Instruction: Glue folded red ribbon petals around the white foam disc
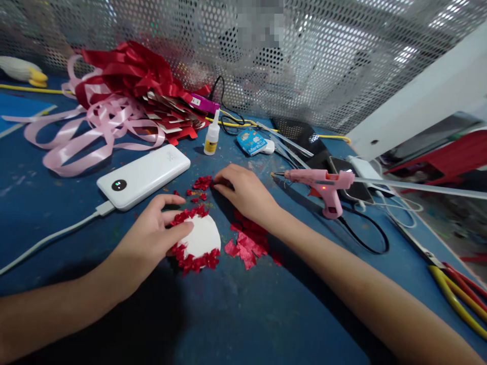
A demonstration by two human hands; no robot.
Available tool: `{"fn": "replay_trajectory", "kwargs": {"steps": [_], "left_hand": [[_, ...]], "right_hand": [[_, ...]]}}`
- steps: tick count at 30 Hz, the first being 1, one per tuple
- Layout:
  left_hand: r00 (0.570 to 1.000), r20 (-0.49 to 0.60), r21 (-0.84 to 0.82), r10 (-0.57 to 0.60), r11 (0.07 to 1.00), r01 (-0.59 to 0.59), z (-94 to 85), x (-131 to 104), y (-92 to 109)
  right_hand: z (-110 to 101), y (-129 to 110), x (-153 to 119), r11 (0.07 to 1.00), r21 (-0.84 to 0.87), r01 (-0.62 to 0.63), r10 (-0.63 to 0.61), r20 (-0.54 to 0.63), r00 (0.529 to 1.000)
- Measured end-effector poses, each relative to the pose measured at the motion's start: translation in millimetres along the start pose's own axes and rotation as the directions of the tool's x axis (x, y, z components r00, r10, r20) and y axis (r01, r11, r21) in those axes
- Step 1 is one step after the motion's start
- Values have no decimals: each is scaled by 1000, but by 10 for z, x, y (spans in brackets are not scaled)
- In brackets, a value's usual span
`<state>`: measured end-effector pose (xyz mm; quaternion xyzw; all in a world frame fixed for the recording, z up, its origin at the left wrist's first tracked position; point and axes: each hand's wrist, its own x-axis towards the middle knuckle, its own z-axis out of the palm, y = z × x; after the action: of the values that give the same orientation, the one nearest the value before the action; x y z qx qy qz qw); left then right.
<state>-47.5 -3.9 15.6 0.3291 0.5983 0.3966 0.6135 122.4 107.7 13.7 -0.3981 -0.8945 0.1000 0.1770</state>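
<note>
A round white disc [203, 235] has crumpled red pieces fixed along its left and lower rim. My left hand [154, 228] holds it at the left, thumb on top and fingers at the edge. Beyond the disc lies a small pile of red pieces [202, 183], and my right hand [243, 190] has its thumb and forefinger pinched at the pile's right side; what is between the fingertips is too small to make out. More red pieces [249, 243] are spread under and in front of my right wrist.
A white power bank [144, 177] with a cable is at the left. Behind stand a glue bottle [212, 134], a blue packet [251, 141] and pink ribbon [76, 144]. To the right are a pink glue gun [329, 187] and scissors [449, 284].
</note>
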Motion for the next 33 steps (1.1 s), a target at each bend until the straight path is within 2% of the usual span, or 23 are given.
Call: {"fn": "replay_trajectory", "kwargs": {"steps": [2,4,6,8,13,17,21,24,30,33], "left_hand": [[1000,-8,-20,16,1000,-17,1,23,16],[1000,-1,-43,30,999,-30,3,44,19],[999,12,-66,40,997,-39,2,60,10],[999,33,-81,40,996,-37,-4,70,-6],[994,85,-21,63,998,-61,-25,76,-36],[988,139,9,73,997,-75,-24,74,-28],[988,135,26,73,997,-78,-16,64,-20],[990,112,50,84,995,-90,-14,60,-22],[986,133,38,98,994,-104,-12,86,-29],[987,129,25,97,995,-101,-11,81,-29]], "right_hand": [[15,-32,-6,1000,-2,16,-16,-10,1000],[-12,-86,-91,994,58,91,-85,-94,992],[-63,-153,-226,968,133,214,-184,-205,961],[-112,-216,-370,942,137,306,-265,-253,930],[-135,-283,-557,896,-84,435,-443,-198,874],[-126,-281,-549,864,-198,463,-495,-168,853],[-156,-286,-548,838,-250,485,-524,-119,843],[-161,-284,-564,807,-289,514,-560,-101,822],[-171,-263,-557,760,-312,570,-616,-67,785],[-223,-214,-524,816,-224,533,-566,-119,816]]}}
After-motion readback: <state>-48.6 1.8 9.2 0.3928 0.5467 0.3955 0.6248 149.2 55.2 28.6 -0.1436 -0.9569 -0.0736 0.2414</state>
